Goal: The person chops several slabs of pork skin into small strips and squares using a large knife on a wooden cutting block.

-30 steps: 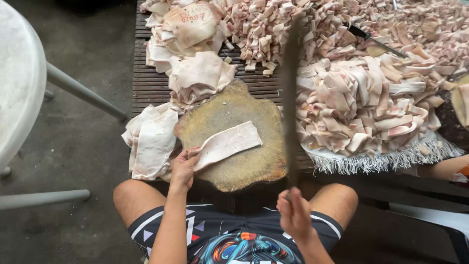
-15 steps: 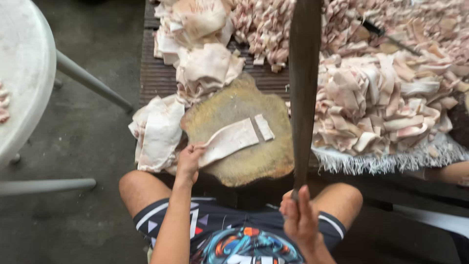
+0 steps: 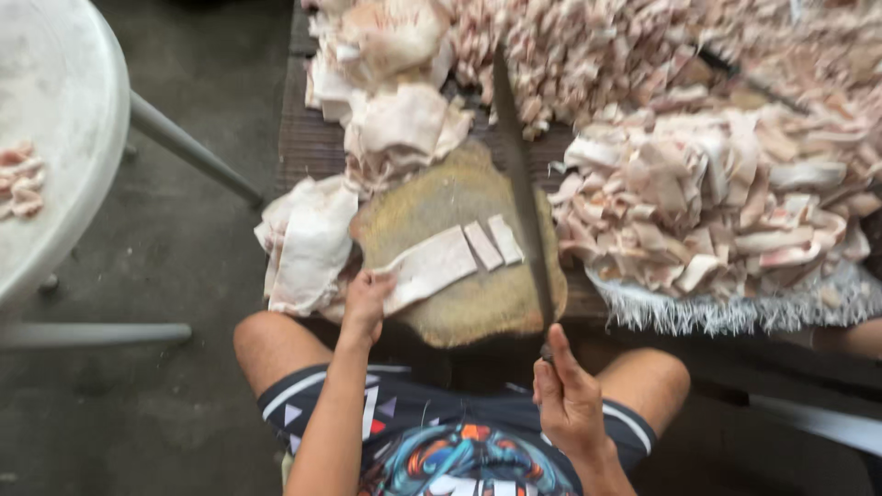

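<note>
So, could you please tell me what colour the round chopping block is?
The chopping block is yellowish tan with a darker brown rim, best seen in the head view.

One board [image 3: 459, 303], one knife [image 3: 519, 184], one long strip [image 3: 427, 268] with two cut pieces [image 3: 493, 242] beside it, two hands, and heaps of pieces [image 3: 717, 193] too many to count.

A pale, flat strip of meat [image 3: 430, 270] lay slantwise across the round, yellowish chopping block [image 3: 459, 317], its near end at the block's left edge. Two narrow slices [image 3: 494, 242] lay just beside its far end, cut free and side by side. A long dark knife [image 3: 522, 188] stood with its blade running away from the body, just right of those slices, its lower part over the block's right side.
</note>
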